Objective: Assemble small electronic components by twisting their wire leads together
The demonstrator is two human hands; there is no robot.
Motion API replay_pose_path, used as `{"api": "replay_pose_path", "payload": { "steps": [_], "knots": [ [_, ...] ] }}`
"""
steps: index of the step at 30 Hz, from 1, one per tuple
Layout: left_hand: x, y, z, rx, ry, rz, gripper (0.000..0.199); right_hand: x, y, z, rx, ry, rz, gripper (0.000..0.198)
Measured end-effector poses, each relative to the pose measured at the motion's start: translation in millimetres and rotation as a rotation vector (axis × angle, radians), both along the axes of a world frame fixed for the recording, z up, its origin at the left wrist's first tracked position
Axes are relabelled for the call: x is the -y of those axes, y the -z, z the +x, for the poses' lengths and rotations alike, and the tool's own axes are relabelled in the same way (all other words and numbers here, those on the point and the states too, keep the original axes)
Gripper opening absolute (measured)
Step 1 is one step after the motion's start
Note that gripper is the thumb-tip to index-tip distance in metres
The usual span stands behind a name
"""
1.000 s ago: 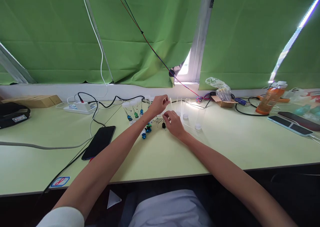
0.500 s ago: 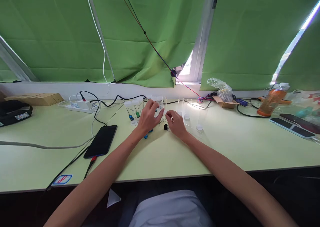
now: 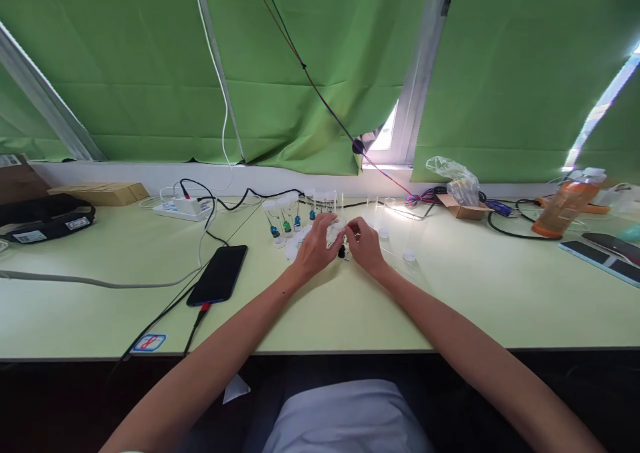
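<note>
My left hand (image 3: 318,245) curls its fingers around a clear plastic tube (image 3: 339,212) in the middle of the table. Just right of it, my right hand (image 3: 365,245) is closed in a pinch on the thin stem of a small black piece (image 3: 342,252). The black piece is low between both hands, partly covered by fingers. To the left, several clear tubes stand in a cluster, with a blue piece (image 3: 275,231) and a green piece (image 3: 287,226) on thin stems inside. More clear tubes with a white base (image 3: 409,255) stand beyond my right hand.
A black phone (image 3: 218,274) with a cable lies at left, near a white power strip (image 3: 186,208). An open cardboard box (image 3: 464,206) with a plastic bag sits at the back right. Further right are an orange drink bottle (image 3: 569,203) and another phone (image 3: 600,261).
My left hand has drawn back from the tube cluster towards my right hand, with a clear tube in it. My right hand keeps its pinch above the black piece. The view has shifted left.
</note>
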State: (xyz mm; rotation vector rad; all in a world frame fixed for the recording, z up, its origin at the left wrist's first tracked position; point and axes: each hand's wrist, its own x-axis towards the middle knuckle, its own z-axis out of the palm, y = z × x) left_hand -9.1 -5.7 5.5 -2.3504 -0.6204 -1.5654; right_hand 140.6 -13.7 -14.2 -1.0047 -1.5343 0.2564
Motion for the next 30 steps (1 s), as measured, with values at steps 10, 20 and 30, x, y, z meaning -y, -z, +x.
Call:
{"api": "replay_pose_path", "payload": {
  "steps": [10, 20, 30],
  "knots": [
    [2.6, 7.9, 8.2, -0.104, 0.03, 0.093, 0.043, 2.5, -2.6, -0.6, -0.059, -0.005, -0.055, 0.008],
    [-7.9, 11.3, -4.0, -0.085, -0.112, -0.098, 0.04, 1.7, -2.6, -4.0, -0.322, -0.115, -0.196, 0.02],
    [-13.3, 4.4, -15.6, -0.134, -0.314, -0.335, 0.046, 0.9, -6.7, -2.1, -0.45, -0.018, -0.149, 0.021]
  ]
}}
